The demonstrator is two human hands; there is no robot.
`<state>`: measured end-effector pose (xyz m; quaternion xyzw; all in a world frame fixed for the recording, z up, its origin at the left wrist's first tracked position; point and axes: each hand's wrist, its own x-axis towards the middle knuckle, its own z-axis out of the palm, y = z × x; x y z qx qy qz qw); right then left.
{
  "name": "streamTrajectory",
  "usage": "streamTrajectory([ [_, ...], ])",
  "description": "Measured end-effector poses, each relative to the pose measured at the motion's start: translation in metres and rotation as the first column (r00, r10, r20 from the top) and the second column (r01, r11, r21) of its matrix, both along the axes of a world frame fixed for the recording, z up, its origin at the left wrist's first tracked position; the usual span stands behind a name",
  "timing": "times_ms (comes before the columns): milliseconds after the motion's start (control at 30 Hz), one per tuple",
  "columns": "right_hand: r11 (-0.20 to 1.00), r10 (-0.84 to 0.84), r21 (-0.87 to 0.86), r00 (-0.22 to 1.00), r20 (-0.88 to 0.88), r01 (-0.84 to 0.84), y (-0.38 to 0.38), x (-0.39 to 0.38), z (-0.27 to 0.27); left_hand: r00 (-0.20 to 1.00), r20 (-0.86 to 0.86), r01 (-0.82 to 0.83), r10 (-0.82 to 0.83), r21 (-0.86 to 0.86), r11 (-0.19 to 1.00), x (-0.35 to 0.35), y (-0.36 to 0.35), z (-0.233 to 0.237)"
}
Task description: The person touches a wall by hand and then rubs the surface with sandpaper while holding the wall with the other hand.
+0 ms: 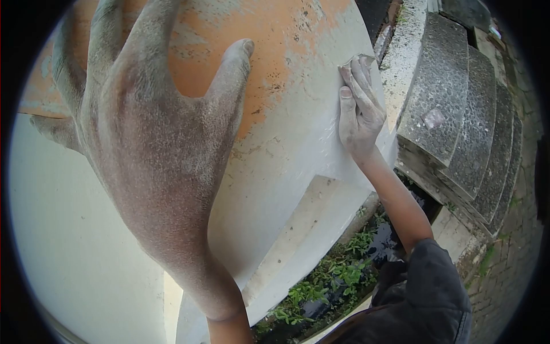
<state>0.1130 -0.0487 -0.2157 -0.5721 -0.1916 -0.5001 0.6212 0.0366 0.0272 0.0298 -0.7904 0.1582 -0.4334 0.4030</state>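
My left hand (157, 132), coated in pale dust, is large in the left half of the head view. Its fingers are spread over a wall (269, 155) with worn orange paint (260, 63) and whitish patches. Whether the palm touches the wall is hidden. Farther right, my right hand (362, 117), also dusty, is pressed to the whitish part near the wall's edge. Its fingers are closed on a thin, greyish folded piece that looks like sandpaper (346, 70); most of it is hidden beneath the fingers.
Grey stone-textured steps (438, 86) stand to the right, with a small pale chip (433, 118) lying on one. Below the wall, green plants (326, 284) grow in a ditch with dark water (382, 243). Brick paving (504, 281) lies at the far right.
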Motion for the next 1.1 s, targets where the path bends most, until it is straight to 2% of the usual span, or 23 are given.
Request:
streamTrajectory([
  [33,0.998,-0.001,0.060,0.998,-0.067,0.005,0.004,-0.005,0.004,1.000,0.004,0.001,-0.001,-0.007,1.000,0.001,-0.001,0.000],
  [67,0.995,0.044,-0.091,0.998,0.045,-0.040,0.016,-0.035,0.001,1.000,0.006,-0.004,0.004,-0.012,1.000,0.001,-0.002,0.000],
  [100,0.936,0.289,-0.257,0.943,0.165,-0.242,0.024,-0.068,-0.002,1.000,0.008,-0.008,0.008,-0.013,1.000,0.002,-0.003,-0.001],
  [133,0.811,0.524,-0.432,0.819,0.234,-0.395,0.027,-0.087,-0.005,1.000,0.010,-0.009,0.009,-0.011,1.000,0.002,-0.004,-0.002],
  [233,0.883,0.339,-0.425,0.898,0.280,-0.201,0.016,-0.045,-0.012,1.000,0.007,-0.011,0.011,-0.002,1.000,0.001,-0.003,-0.004],
  [267,0.931,0.227,-0.340,0.940,0.256,-0.132,0.002,-0.022,-0.009,1.000,0.003,-0.010,0.010,0.003,1.000,0.000,-0.003,-0.005],
  [333,0.994,-0.059,-0.092,0.996,0.071,0.066,-0.012,0.015,-0.008,1.000,-0.005,-0.014,0.014,-0.002,1.000,-0.003,-0.002,-0.003],
  [433,0.999,0.003,-0.047,1.000,0.004,-0.003,0.006,-0.018,0.002,1.000,-0.004,-0.028,0.028,-0.010,1.000,-0.006,-0.002,-0.003],
  [467,0.976,0.156,-0.168,0.981,0.115,-0.136,0.015,-0.046,0.006,0.999,-0.008,-0.033,0.033,-0.011,0.999,-0.007,-0.002,-0.004],
  [500,0.889,0.384,-0.357,0.892,0.238,-0.287,0.021,-0.070,0.006,0.999,-0.012,-0.029,0.029,-0.012,0.999,-0.007,-0.003,-0.004],
  [533,0.746,0.597,-0.551,0.744,0.301,-0.375,0.024,-0.082,0.005,0.999,-0.015,-0.034,0.034,-0.011,0.999,-0.007,-0.002,-0.005],
  [633,0.864,0.405,-0.455,0.832,0.378,-0.214,0.006,-0.031,-0.003,0.999,-0.015,-0.032,0.032,-0.015,0.999,-0.007,-0.003,-0.005],
  [667,0.949,0.186,-0.303,0.935,0.303,-0.090,-0.002,-0.005,-0.005,1.000,-0.015,-0.028,0.027,-0.016,0.999,-0.008,-0.003,-0.005],
  [700,0.985,-0.031,-0.162,0.983,0.184,0.061,-0.008,0.009,-0.001,0.999,-0.016,-0.029,0.029,-0.015,0.999,-0.008,-0.003,-0.005],
  [800,0.996,-0.029,0.084,0.998,-0.055,0.033,0.007,-0.006,0.009,0.999,-0.021,-0.033,0.033,-0.021,0.999,-0.008,-0.004,-0.004],
  [867,0.956,0.236,-0.198,0.968,0.087,-0.215,0.027,-0.067,0.011,0.999,-0.026,-0.040,0.040,-0.019,0.999,-0.008,-0.005,-0.004],
  [967,0.807,0.506,-0.491,0.814,0.285,-0.329,0.022,-0.066,0.007,0.999,-0.021,-0.044,0.043,-0.016,0.999,-0.007,-0.006,-0.003],
  [1000,0.895,0.336,-0.398,0.893,0.300,-0.203,0.013,-0.046,0.010,0.999,-0.024,-0.043,0.042,-0.016,0.999,-0.007,-0.006,-0.004],
  [1033,0.960,0.083,-0.281,0.949,0.305,0.006,0.005,-0.003,-0.001,0.999,-0.027,-0.041,0.041,-0.017,0.999,-0.007,-0.007,-0.004],
  [1100,0.984,-0.115,-0.114,0.977,0.177,0.137,0.002,0.018,0.001,0.999,-0.030,-0.044,0.044,-0.025,0.999,-0.008,-0.007,-0.004],
])
